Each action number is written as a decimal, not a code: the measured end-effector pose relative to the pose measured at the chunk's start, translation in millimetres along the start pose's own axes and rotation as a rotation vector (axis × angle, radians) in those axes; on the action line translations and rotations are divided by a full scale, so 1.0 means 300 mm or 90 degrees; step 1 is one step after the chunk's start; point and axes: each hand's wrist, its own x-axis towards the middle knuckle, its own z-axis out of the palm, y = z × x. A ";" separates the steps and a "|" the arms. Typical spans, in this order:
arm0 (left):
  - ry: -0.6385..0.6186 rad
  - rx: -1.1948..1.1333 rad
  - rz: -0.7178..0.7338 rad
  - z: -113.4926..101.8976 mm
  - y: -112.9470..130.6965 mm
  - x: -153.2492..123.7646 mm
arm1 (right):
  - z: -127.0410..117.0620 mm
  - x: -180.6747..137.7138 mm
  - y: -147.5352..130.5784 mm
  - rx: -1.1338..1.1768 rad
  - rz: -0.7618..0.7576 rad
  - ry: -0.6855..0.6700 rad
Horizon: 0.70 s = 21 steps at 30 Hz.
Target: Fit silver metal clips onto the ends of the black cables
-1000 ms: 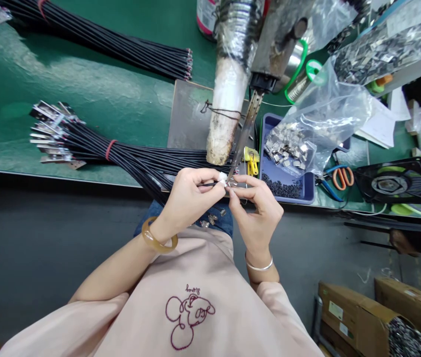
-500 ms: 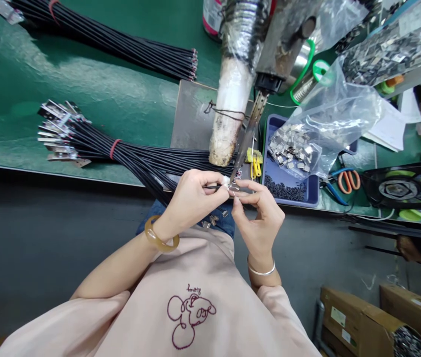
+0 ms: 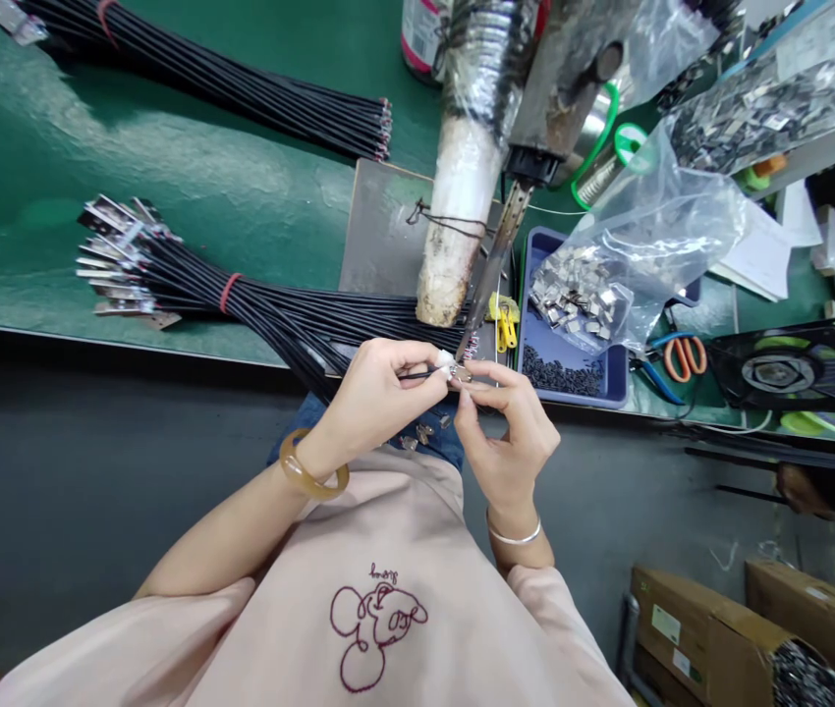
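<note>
Left hand (image 3: 373, 393) pinches black cable (image 3: 417, 373) lying crosswise, tip pointing right.

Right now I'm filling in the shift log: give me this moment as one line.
left hand: pinches black cable | right hand: holds metal clip at cable end | soldering tip just above | blue tray beside

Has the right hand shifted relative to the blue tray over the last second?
No, not noticeably. The right hand stays just left of the blue tray, pinching the small metal piece against the left hand.
</note>
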 end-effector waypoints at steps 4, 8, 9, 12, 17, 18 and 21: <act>0.031 -0.047 -0.007 -0.007 -0.001 -0.015 | 0.008 -0.010 -0.002 0.013 0.019 0.030; 0.029 -0.082 0.004 -0.014 0.012 -0.024 | 0.005 -0.007 0.005 0.124 0.162 -0.011; 0.029 -0.084 0.004 -0.014 0.014 -0.024 | 0.002 -0.003 0.006 0.138 0.181 -0.024; 0.044 -0.083 -0.005 -0.007 0.012 -0.021 | -0.002 0.011 0.008 0.116 0.141 -0.027; 0.079 -0.059 0.002 0.011 -0.004 -0.013 | 0.008 0.030 0.012 0.034 0.044 -0.007; 0.083 -0.049 0.003 0.014 -0.006 -0.012 | 0.010 0.032 0.014 0.022 0.037 -0.005; 0.096 -0.025 0.003 0.020 -0.001 -0.008 | 0.015 0.039 0.018 0.004 0.020 -0.001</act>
